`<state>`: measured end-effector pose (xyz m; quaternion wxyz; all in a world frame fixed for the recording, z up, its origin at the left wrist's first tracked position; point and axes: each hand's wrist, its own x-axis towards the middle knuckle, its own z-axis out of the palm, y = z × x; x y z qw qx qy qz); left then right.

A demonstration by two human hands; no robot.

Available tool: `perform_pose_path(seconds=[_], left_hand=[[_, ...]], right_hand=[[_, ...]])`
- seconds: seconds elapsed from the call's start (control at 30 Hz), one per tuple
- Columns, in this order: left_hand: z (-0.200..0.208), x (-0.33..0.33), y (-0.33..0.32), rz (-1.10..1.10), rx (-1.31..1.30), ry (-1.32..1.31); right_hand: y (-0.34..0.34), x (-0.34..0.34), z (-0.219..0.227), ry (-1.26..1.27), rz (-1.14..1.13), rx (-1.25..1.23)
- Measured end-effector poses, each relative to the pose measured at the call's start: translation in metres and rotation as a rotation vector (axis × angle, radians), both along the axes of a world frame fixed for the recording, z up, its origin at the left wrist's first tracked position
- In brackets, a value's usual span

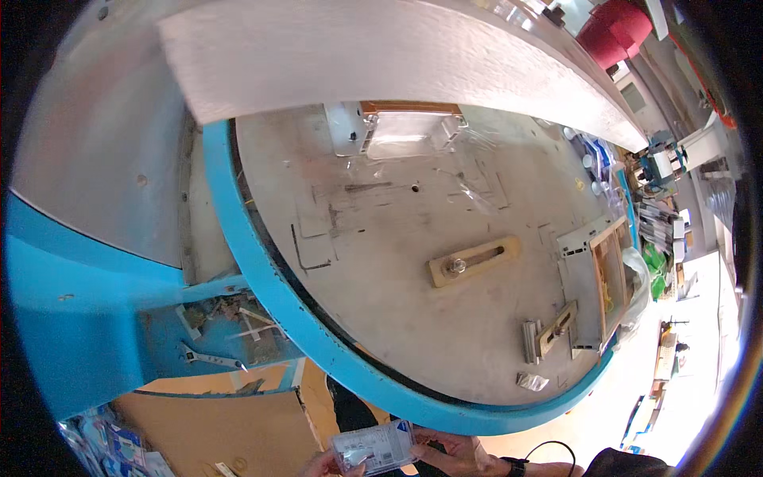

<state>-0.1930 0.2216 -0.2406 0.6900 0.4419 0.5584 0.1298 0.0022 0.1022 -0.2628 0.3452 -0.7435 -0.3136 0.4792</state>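
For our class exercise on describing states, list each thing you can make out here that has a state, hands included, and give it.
Clear package: held; sealed or not, cannot tell
Left hand: gripping its left end
Right hand: gripping its right end
Round tabletop: scuffed, marked
Blue rim: chipped
Larger slotted block: flat, bolt in slot
Wrench: lying on blue ledge
Small clear plastic: crumpled

The blue rim [338,364] separates the left hand [319,464] and right hand [455,453] from the round tabletop [381,298]. The tabletop permits passage left of the central slotted bar [477,269]; that bar and its bolt [455,266] obstruct the middle. A second slotted bar [550,339] and a white frame [584,278] restrict the right side. A broad pale beam [381,60] overhangs the far side.
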Motion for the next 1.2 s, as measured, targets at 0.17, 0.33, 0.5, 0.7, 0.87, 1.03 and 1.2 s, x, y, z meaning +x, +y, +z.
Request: perform_pose_path(seconds=[0.17,0.33,0.5,0.7,0.87,1.03,1.2], left_hand=[[-0.017,-0.003,-0.01,0.032,0.021,-0.086],[-0.027,-0.009,-0.019,0.025,0.019,-0.028],[-0.032,-0.013,-0.028,0.078,0.032,-0.049],[-0.035,-0.016,-0.037,0.007,0.181,0.014],[-0.033,-0.015,-0.043,0.005,0.171,-0.02],[-0.014,-0.007,-0.04,-0.031,0.175,0.017],[0.047,0.004,-0.028,0.246,0.022,-0.209]], right_hand=[[-0.003,0.001,-0.007,-0.046,0.034,0.066],[-0.005,0.0,-0.011,0.02,0.0,0.062],[-0.002,0.005,-0.006,0.039,0.041,0.104],[-0.004,0.007,-0.004,0.026,0.028,0.173],[-0.016,0.005,-0.007,-0.01,0.02,0.165],[-0.011,0.002,0.014,0.287,-0.168,0.122],[0.006,0.001,0.074,0.572,-0.311,0.009]])
